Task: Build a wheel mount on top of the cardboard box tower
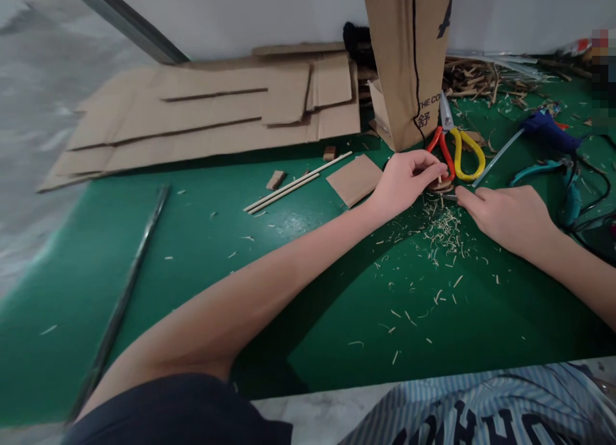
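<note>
My left hand (pixel 402 179) is closed in a pinch on a short pale wooden stick (pixel 439 179), over a small brown piece of cardboard (pixel 440 186). My right hand (pixel 510 219) is closed around a thin metal blade (pixel 449 197), whose tip points left under the stick; the rest of it is hidden in the fingers. Curly wood shavings (pixel 445 230) lie heaped just below both hands. Directly behind them are scissors with one red and one yellow handle (pixel 469 155). A square of cardboard (pixel 356 179) lies beside my left wrist.
Two thin wooden sticks (pixel 289 192) and small wood blocks (pixel 276 179) lie left on the green mat (pixel 192 252). Flat cardboard sheets (pixel 212 111) and a standing cardboard box (pixel 407 67) are behind. A blue glue gun (pixel 551 131) and teal-handled pliers (pixel 572 198) with cables lie right.
</note>
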A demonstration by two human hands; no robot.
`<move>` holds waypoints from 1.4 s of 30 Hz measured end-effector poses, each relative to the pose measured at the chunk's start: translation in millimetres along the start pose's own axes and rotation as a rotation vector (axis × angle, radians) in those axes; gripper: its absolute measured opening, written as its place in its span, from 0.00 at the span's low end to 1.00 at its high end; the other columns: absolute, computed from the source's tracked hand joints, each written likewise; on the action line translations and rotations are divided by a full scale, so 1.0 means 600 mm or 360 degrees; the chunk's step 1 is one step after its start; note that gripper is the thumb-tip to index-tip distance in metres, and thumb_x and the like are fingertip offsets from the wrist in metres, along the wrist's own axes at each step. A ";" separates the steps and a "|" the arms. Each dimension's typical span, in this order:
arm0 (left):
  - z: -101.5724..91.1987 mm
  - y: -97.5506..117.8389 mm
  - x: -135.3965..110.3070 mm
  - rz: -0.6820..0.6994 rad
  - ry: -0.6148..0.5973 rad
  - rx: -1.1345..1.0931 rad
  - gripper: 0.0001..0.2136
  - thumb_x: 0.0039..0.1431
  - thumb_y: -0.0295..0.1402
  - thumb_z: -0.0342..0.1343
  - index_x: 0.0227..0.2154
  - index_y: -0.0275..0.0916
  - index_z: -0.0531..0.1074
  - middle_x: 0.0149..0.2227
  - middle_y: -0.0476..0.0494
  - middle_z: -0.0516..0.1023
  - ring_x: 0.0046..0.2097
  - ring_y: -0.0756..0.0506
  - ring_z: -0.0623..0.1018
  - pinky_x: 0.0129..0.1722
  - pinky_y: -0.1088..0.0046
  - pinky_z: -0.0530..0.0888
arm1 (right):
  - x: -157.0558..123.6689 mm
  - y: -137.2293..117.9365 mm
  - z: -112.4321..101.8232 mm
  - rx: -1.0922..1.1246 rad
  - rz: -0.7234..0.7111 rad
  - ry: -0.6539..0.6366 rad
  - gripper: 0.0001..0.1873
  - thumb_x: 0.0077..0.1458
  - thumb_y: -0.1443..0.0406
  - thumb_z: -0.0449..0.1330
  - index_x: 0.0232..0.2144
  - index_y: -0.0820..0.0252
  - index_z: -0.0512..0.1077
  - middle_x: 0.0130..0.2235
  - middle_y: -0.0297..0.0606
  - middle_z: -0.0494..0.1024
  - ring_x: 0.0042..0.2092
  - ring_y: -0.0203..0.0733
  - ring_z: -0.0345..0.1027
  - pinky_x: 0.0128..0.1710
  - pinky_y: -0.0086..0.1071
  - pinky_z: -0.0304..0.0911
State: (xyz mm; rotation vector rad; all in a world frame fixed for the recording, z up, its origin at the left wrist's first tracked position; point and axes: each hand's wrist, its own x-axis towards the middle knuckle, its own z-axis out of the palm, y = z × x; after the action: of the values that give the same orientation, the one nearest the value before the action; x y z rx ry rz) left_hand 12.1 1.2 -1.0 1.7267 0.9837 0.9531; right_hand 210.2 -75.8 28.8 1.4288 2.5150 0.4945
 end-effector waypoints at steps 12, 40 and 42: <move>0.001 0.004 -0.001 -0.0004 0.0007 0.0002 0.09 0.62 0.35 0.57 0.29 0.38 0.77 0.32 0.43 0.83 0.33 0.49 0.78 0.36 0.70 0.74 | -0.017 -0.002 0.005 0.0007 -0.0046 0.0039 0.23 0.63 0.71 0.49 0.57 0.59 0.72 0.26 0.39 0.76 0.23 0.37 0.63 0.25 0.35 0.34; 0.002 -0.007 0.001 0.0038 0.0032 -0.0024 0.08 0.61 0.35 0.60 0.29 0.37 0.74 0.31 0.43 0.82 0.34 0.49 0.79 0.35 0.72 0.74 | -0.015 -0.006 -0.003 -0.0040 -0.0108 -0.0043 0.27 0.61 0.75 0.48 0.59 0.63 0.70 0.28 0.41 0.78 0.23 0.38 0.65 0.23 0.35 0.35; 0.002 -0.006 0.001 0.0034 0.0036 -0.0029 0.08 0.61 0.35 0.60 0.28 0.37 0.74 0.31 0.43 0.82 0.34 0.49 0.79 0.35 0.71 0.74 | -0.016 -0.005 0.000 -0.0021 -0.0118 -0.0038 0.25 0.63 0.73 0.48 0.58 0.62 0.71 0.27 0.40 0.78 0.23 0.37 0.65 0.23 0.35 0.35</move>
State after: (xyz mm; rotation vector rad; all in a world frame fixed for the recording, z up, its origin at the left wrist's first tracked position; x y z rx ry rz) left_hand 12.6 2.2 -4.6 1.7179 0.9696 0.9945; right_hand 212.8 -85.4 27.9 1.3235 2.5306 0.4769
